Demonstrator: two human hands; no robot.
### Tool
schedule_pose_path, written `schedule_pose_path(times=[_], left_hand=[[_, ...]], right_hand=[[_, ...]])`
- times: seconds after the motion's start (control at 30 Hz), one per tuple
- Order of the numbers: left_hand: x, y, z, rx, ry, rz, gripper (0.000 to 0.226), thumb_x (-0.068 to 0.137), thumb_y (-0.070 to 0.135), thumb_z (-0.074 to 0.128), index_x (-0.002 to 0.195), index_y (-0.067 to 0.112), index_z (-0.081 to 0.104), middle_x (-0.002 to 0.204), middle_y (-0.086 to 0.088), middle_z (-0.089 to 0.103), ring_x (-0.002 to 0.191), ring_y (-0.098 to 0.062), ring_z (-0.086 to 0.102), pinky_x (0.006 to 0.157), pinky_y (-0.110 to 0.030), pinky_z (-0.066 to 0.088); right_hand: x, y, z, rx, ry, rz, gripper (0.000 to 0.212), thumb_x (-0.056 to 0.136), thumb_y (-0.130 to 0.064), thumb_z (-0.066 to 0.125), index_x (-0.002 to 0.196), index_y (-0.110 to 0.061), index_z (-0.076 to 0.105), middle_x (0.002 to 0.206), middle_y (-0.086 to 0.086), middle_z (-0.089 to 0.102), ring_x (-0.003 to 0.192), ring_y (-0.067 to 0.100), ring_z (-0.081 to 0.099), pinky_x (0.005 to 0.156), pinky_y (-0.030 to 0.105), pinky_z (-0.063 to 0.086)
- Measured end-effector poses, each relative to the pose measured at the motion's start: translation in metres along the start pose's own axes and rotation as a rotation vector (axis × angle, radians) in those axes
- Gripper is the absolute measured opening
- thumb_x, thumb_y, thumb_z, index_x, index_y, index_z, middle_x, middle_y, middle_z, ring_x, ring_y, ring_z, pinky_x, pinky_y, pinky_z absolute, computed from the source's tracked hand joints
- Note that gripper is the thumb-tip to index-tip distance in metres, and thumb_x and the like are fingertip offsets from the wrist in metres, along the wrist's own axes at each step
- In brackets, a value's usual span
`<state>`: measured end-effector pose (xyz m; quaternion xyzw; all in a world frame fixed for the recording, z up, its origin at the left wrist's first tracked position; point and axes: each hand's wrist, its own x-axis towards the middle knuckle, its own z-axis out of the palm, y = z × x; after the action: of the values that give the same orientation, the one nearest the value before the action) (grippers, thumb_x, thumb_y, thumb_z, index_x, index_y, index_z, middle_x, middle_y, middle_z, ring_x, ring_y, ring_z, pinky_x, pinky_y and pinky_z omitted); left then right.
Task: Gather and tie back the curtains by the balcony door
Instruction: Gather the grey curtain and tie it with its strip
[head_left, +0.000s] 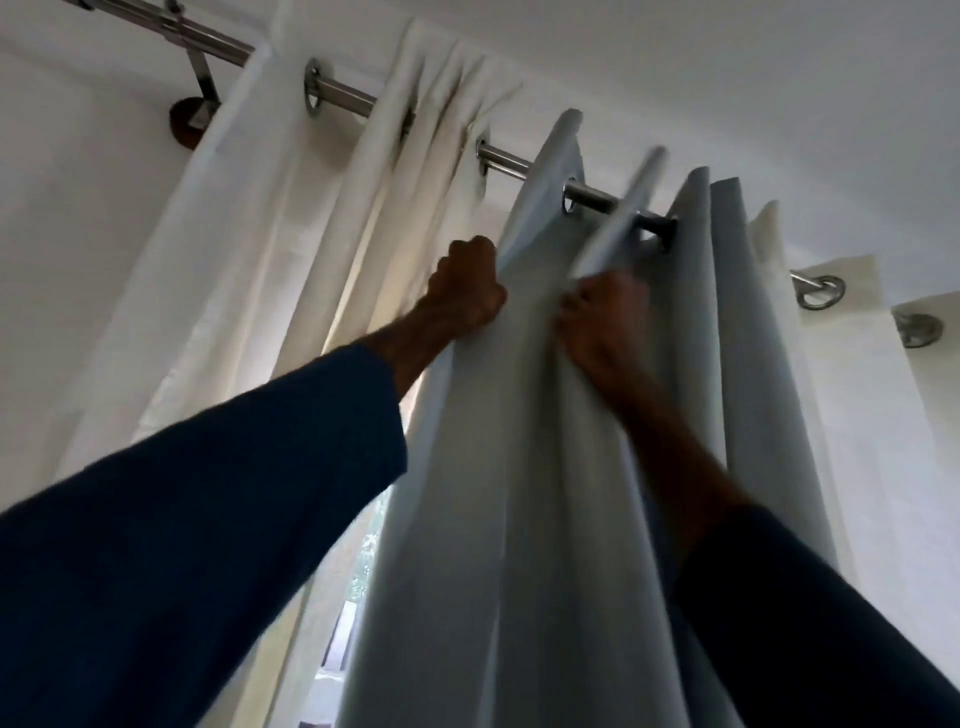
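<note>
A pale grey-blue curtain hangs in folds from a steel rod by metal eyelets. My left hand grips its left edge high up, just under the rod. My right hand grips a fold of the same curtain a little to the right, at about the same height. A cream curtain hangs on the rod to the left, bunched in pleats. Both my arms reach upward in dark blue sleeves.
A bracket fixes the rod to the white wall at upper left. Another white curtain panel with eyelets hangs at the right. Daylight and a strip of the balcony door show in the gap between the curtains.
</note>
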<state>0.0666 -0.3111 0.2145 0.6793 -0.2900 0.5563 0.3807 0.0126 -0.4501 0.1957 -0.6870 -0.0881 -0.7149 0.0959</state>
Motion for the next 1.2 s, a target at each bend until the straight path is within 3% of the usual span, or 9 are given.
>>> schedule_pose_path(times=[0.3, 0.43, 0.5, 0.67, 0.73, 0.87, 1.0, 1.1, 1.2], left_hand=[[0.001, -0.009, 0.004, -0.03, -0.011, 0.146, 0.049, 0.092, 0.026, 0.055, 0.128, -0.007, 0.046, 0.123, -0.031, 0.056, 0.112, -0.047, 0.055, 0.088, -0.046, 0.041], [-0.031, 0.026, 0.036, -0.236, 0.077, 0.349, 0.084, 0.097, 0.018, 0.06, 0.157, 0.013, 0.002, 0.091, -0.005, 0.065, 0.067, -0.016, 0.065, 0.062, -0.027, 0.057], [-0.043, 0.041, 0.044, -0.274, 0.109, 0.403, 0.072, 0.098, 0.019, 0.057, 0.154, 0.017, 0.012, 0.084, -0.001, 0.061, 0.06, -0.01, 0.059, 0.055, -0.024, 0.052], [-0.067, 0.047, 0.061, -0.306, 0.154, 0.296, 0.027, 0.077, 0.013, 0.056, 0.104, 0.012, 0.055, 0.085, -0.008, 0.067, 0.075, -0.033, 0.066, 0.06, -0.042, 0.054], [-0.068, 0.043, 0.063, -0.331, 0.072, 0.249, 0.032, 0.072, 0.031, 0.044, 0.09, 0.011, 0.061, 0.084, -0.01, 0.069, 0.077, -0.035, 0.067, 0.062, -0.043, 0.055], [-0.055, 0.056, 0.047, -0.497, -0.098, -0.034, 0.025, 0.09, 0.023, 0.049, 0.093, 0.0, 0.059, 0.11, -0.025, 0.065, 0.102, -0.039, 0.062, 0.069, -0.03, 0.039], [-0.035, 0.048, 0.04, -0.673, -0.133, -0.24, 0.048, 0.097, 0.036, 0.044, 0.125, 0.001, 0.06, 0.125, -0.018, 0.063, 0.113, -0.035, 0.059, 0.08, -0.032, 0.044], [-0.033, 0.044, 0.041, -0.546, -0.133, -0.183, 0.063, 0.097, 0.056, 0.048, 0.125, 0.0, 0.059, 0.118, -0.013, 0.062, 0.112, -0.029, 0.059, 0.087, -0.032, 0.046], [-0.03, 0.038, 0.045, -0.35, -0.092, -0.071, 0.034, 0.094, 0.031, 0.058, 0.108, -0.001, 0.061, 0.118, -0.022, 0.064, 0.112, -0.039, 0.06, 0.08, -0.032, 0.044]], right_hand=[[-0.017, -0.007, 0.041, 0.026, 0.03, -0.112, 0.023, 0.075, -0.001, 0.058, 0.057, -0.012, 0.048, 0.061, 0.008, 0.054, 0.058, 0.02, 0.047, 0.054, 0.028, 0.027], [-0.031, 0.018, -0.001, 0.038, 0.095, -0.077, 0.035, 0.071, -0.001, 0.058, 0.049, -0.016, 0.035, 0.047, -0.002, 0.037, 0.045, 0.014, 0.037, 0.048, 0.031, 0.021], [-0.033, 0.029, -0.018, 0.006, 0.102, -0.081, 0.034, 0.074, -0.002, 0.06, 0.049, -0.015, 0.04, 0.046, -0.001, 0.04, 0.043, 0.009, 0.036, 0.05, 0.032, 0.022], [-0.037, 0.041, -0.047, -0.059, 0.115, -0.105, 0.023, 0.073, -0.001, 0.057, 0.053, -0.004, 0.046, 0.053, 0.019, 0.048, 0.045, 0.013, 0.037, 0.059, 0.006, 0.029], [-0.038, 0.038, -0.045, -0.067, 0.111, -0.083, 0.021, 0.071, -0.003, 0.058, 0.054, -0.002, 0.045, 0.052, 0.019, 0.047, 0.045, 0.008, 0.038, 0.057, 0.019, 0.03], [-0.058, 0.019, -0.028, -0.158, -0.002, -0.057, 0.005, 0.082, -0.015, 0.067, 0.081, -0.019, 0.071, 0.078, 0.01, 0.066, 0.079, 0.021, 0.061, 0.077, 0.035, 0.042], [-0.075, 0.01, -0.03, -0.266, -0.119, -0.101, 0.042, 0.088, -0.01, 0.068, 0.129, -0.016, 0.067, 0.123, 0.012, 0.067, 0.117, 0.036, 0.053, 0.098, 0.04, 0.042], [-0.079, 0.007, -0.03, -0.371, -0.189, -0.266, 0.032, 0.092, -0.016, 0.062, 0.123, -0.016, 0.071, 0.113, 0.014, 0.072, 0.108, 0.038, 0.059, 0.087, 0.038, 0.045], [-0.075, 0.006, -0.036, -0.326, -0.266, -0.354, 0.025, 0.096, -0.039, 0.06, 0.085, -0.025, 0.077, 0.081, 0.003, 0.074, 0.086, 0.029, 0.067, 0.079, 0.036, 0.052]])
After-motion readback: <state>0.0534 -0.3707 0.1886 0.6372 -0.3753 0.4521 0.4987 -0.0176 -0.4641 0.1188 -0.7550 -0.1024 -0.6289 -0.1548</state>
